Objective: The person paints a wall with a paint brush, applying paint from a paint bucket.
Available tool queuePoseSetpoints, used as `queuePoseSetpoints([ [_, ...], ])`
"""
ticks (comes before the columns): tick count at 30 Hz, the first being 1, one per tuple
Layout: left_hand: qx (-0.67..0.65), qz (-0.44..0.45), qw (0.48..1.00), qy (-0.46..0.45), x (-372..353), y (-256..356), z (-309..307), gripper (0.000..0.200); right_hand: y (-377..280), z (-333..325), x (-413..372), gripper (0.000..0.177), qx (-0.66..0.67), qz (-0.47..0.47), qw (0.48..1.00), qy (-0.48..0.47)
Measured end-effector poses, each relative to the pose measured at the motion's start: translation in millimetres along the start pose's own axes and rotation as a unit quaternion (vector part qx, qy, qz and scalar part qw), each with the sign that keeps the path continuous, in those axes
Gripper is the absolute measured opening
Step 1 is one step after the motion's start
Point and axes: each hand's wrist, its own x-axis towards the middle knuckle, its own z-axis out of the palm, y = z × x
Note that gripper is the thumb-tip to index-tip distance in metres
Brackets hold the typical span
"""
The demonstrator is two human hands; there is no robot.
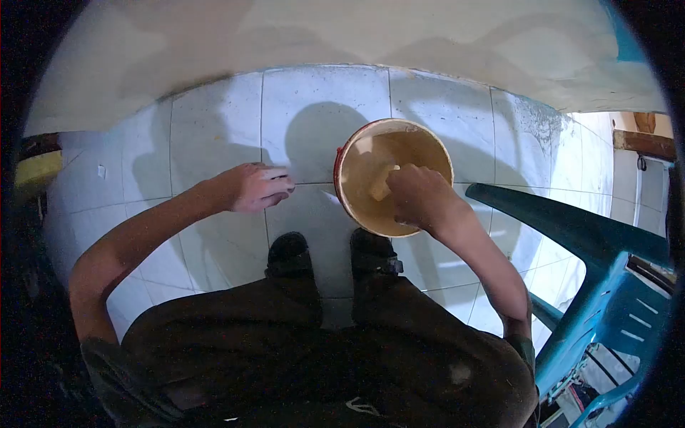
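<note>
A round bucket point(428, 146) with a cream inside and some red on its outer left side stands on the tiled floor, just beyond my feet. My right hand point(422, 194) reaches into its mouth from the right, fingers closed. A pale yellowish piece point(382, 187) sticks out on the left of these fingers; I cannot tell what it is. To the left of the bucket, my left hand point(264, 187) hangs over the tiles, its fingers loosely bent with gaps between them and nothing held.
A green plastic chair point(599, 285) stands close on my right, its arm reaching toward the bucket. Ahead, a pale wall point(321, 36) meets the white floor tiles point(214, 121). My sandalled feet point(289, 253) are near the bucket's lower edge.
</note>
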Motion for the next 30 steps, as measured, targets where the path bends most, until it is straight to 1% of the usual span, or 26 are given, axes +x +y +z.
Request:
queuePoseSetpoints([
  [2,-0.005,0.001,1.0,-0.014,-13.5,-6.1,6.0,0.02,2.6,8.8,10.2,0.022,-0.008,0.008,1.0,-0.016],
  [4,0.017,0.039,0.999,0.016,-24.3,-13.3,12.7,0.02,14.9,26.5,14.2,0.02,0.027,-0.009,0.999,0.037],
  [6,0.043,0.025,0.998,0.025,-30.7,-25.8,30.0,0.024,11.1,25.9,19.1,0.018,0.007,0.056,0.998,-0.017],
  [8,-0.026,0.016,0.999,0.015,-27.0,-22.8,22.6,0.022,12.0,30.4,17.6,0.018,0.018,0.017,0.999,0.04],
  [9,-0.023,0.035,0.999,0.019,-21.8,-17.1,18.5,0.022,12.8,28.4,16.6,0.018,0.012,0.035,0.998,0.045],
  [11,-0.025,-0.01,1.0,0.01,-20.3,-12.4,9.3,0.016,12.3,24.4,18.6,0.018,0.026,0.012,0.998,0.054],
  [12,-0.022,-0.005,1.0,0.009,-16.8,-12.6,5.7,0.016,13.5,22.1,19.3,0.018,0.027,0.016,0.998,0.058],
  [14,-0.064,-0.047,0.997,-0.004,-10.7,-6.6,2.2,0.015,15.2,19.0,17.9,0.019,0.036,0.004,0.999,0.029],
  [15,-0.059,-0.048,0.997,-0.004,-7.1,0.1,2.3,0.015,16.5,19.7,10.1,0.019,0.036,0.003,0.999,0.035],
  [17,-0.039,-0.027,0.999,-0.011,-1.2,-6.0,1.2,0.016,15.2,17.2,6.3,0.02,0.039,0.019,0.998,0.04],
  [18,-0.041,-0.033,0.999,-0.013,-0.2,-8.3,2.0,0.016,12.4,5.5,-1.1,0.021,0.05,0.018,0.998,0.027],
  [19,-0.017,-0.012,1.0,-0.002,0.9,-12.7,3.2,0.016,10.2,-7.3,-11.9,0.023,0.061,0.015,0.998,0.012],
  [20,0.006,0.005,1.0,0.009,0.8,-16.4,3.5,0.017,14.1,-10.2,-25.6,0.022,0.09,0.01,0.995,0.048],
  [21,0.011,-0.007,1.0,-0.001,1.3,-17.6,3.0,0.017,20.0,-11.3,-39.4,0.022,0.121,0.002,0.989,0.08],
  [23,0.011,-0.031,0.999,-0.011,0.3,-20.2,0.5,0.017,29.1,-15.0,-60.2,0.033,0.217,-0.047,0.969,0.108],
  [25,-0.02,0.002,0.999,0.028,-1.7,-21.4,-2.5,0.017,22.6,-29.3,-80.0,0.037,0.299,0.019,0.95,0.089],
  [26,-0.019,0.0,0.999,0.03,-3.4,-17.9,-3.0,0.017,22.6,-28.1,-87.6,0.037,0.298,0.017,0.95,0.088],
  [28,-0.01,-0.007,0.997,0.074,-3.1,-12.4,-5.6,0.017,21.9,-25.6,-104.4,0.034,0.402,0.076,0.907,0.094],
  [29,-0.015,-0.002,0.997,0.076,-3.4,-11.7,-4.7,0.017,22.8,-20.4,-109.9,0.034,0.399,0.083,0.908,0.093],
  [30,-0.031,-0.008,0.996,0.08,-4.6,-10.1,-4.9,0.017,25.2,-11.6,-114.2,0.033,0.527,0.101,0.84,0.076],
])
